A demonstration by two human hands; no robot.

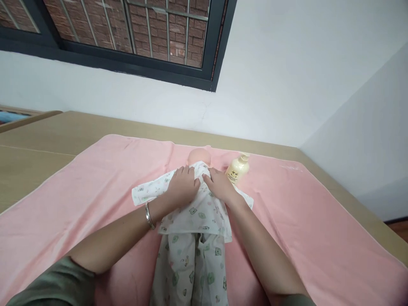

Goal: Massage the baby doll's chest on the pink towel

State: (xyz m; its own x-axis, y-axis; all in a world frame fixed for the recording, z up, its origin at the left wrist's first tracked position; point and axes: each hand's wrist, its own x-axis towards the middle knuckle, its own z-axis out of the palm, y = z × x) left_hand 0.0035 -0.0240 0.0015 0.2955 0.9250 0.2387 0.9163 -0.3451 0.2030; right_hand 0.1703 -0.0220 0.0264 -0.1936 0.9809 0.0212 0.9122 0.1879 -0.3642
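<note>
A baby doll (199, 157) lies on its back, its bald head pointing away from me. It is dressed in a white printed top (194, 219) with long sleeves spread sideways and matching printed trousers (183, 267). My left hand (182, 187) rests flat on the left part of the chest, fingers stretched toward the collar. On the other side of the chest lies my right hand (219, 183), its fingers extended and the thumb apart. Both palms cover parts of the top. The doll's face is mostly out of sight.
A cream pump bottle (238, 169) tilts on the pink blanket (306, 216), right of the doll's head and close to my right hand. The blanket covers a wooden surface (86, 127) that meets a white wall (261, 93). A dark-framed, barred window (137, 55) is above.
</note>
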